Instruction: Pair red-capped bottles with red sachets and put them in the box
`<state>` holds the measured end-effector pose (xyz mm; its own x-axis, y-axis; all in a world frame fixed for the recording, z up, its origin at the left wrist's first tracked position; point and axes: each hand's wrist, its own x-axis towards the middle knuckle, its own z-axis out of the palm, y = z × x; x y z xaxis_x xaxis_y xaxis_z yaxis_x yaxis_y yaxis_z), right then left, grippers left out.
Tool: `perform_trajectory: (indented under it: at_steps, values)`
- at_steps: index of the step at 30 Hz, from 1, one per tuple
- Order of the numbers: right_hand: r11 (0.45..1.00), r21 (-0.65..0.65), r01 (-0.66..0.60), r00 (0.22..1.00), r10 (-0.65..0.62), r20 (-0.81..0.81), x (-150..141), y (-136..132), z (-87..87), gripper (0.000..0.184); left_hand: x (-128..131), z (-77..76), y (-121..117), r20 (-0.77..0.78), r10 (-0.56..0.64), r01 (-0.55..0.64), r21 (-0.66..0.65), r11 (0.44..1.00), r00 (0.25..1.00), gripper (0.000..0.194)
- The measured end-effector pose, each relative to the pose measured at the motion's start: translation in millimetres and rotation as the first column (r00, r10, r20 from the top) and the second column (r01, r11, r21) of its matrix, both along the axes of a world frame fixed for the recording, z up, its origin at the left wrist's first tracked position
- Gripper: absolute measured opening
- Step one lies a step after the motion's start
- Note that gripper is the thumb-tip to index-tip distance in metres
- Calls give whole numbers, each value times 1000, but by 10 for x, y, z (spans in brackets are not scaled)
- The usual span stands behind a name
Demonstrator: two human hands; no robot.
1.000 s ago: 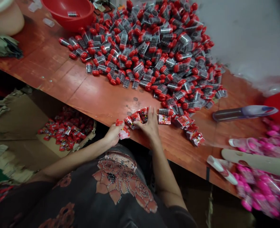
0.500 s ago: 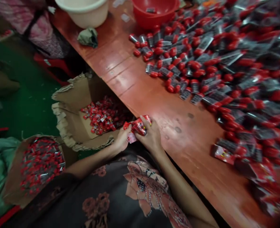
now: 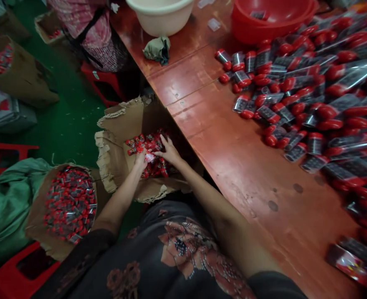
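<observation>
My left hand (image 3: pixel 140 160) sits over an open cardboard box (image 3: pixel 115 166), its fingers closed on a pale red-printed foil packet (image 3: pixel 150 157). My right hand (image 3: pixel 170 151) is next to it with fingers spread, resting just above a heap of red foil packets (image 3: pixel 149 151) inside the box. The packets fill the box's middle, and its far corner lies in shadow. To the right, a large pile of clear tubes with red caps (image 3: pixel 308 99) lies on the red-painted table (image 3: pixel 248 166).
A torn box of capped tubes (image 3: pixel 69 203) stands by my left arm, beside a green sack (image 3: pixel 9 207). Red stools (image 3: pixel 99 81) stand on the green floor. A beige basin (image 3: pixel 160 12), red bowl (image 3: pixel 272 20) and crumpled cloth (image 3: pixel 157 50) sit on the table.
Both hands have moved off the table edge, down over the box, and the right hand's fingers have opened. The view has swung left, bringing more of the floor and boxes into sight.
</observation>
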<state>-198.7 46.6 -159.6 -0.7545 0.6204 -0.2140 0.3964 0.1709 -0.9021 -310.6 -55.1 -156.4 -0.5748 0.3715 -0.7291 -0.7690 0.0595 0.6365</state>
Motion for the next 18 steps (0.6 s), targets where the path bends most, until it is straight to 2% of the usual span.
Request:
perform_trajectory:
  at_steps: [3, 6, 8, 10, 12, 14, 16, 18]
  values:
    - [985, -63, 163, 985, -166, -39, 270, -116, 118, 51, 125, 173, 34, -12, -21, 21, 24, 999, 1000, 16]
    - [973, -74, 220, 972, -225, -71, 601, -299, 372, 44, 516, 475, 140, -20, -155, 157, 172, 972, 988, 29]
    - [900, -234, 367, 892, -412, -185, 780, -365, 553, 43, 812, 709, 234, -13, -214, 209, 278, 937, 977, 30]
    - [798, -358, 485, 759, -588, -280, 957, -342, 715, 36, 1078, 927, 330, 36, -287, 256, 356, 899, 957, 26]
    - [747, -419, 517, 685, -654, -321, 1184, -265, 865, 35, 1317, 1102, 423, 116, -342, 259, 448, 856, 932, 19]
    - [741, -384, 551, 664, -668, -337, 1469, -202, 1009, 35, 1558, 1222, 508, 141, -379, 264, 501, 824, 915, 15]
    - [763, -250, 597, 690, -646, -326, 1776, -190, 1133, 30, 1808, 1288, 583, 149, -457, 331, 501, 799, 877, 13]
    - [782, -110, 613, 729, -614, -302, 2068, -191, 1223, 19, 2043, 1308, 649, 92, -513, 415, 477, 775, 853, 13]
